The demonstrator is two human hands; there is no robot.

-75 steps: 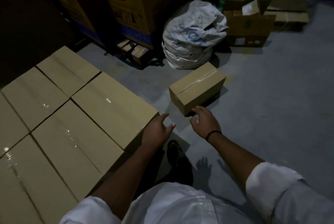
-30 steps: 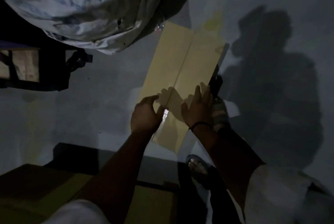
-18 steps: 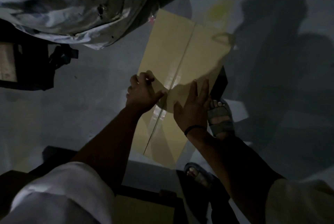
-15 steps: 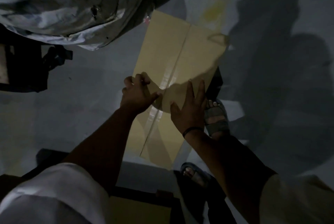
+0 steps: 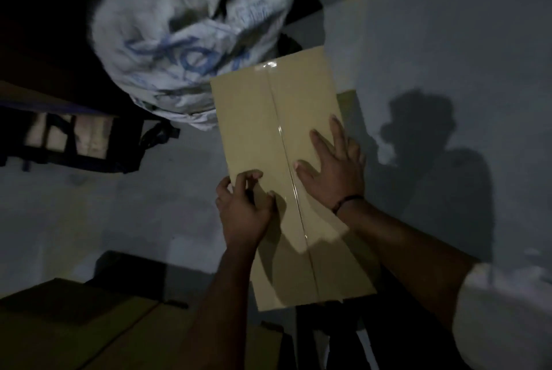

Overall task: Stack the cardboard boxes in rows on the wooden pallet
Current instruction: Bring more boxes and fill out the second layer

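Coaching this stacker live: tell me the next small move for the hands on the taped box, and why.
Probably slide the right hand outward to hook the right edge of the cardboard box: it lies flat on top, fingers spread, while the left hand curls round the left edge.

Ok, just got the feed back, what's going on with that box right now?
A person leans over a taped cardboard box beside a white sack. The left grip curls round the box's left edge; the right grip lies flat on its top, fingers spread. Whether the box is off the floor is unclear. The stacked boxes sit in the dark at lower left.
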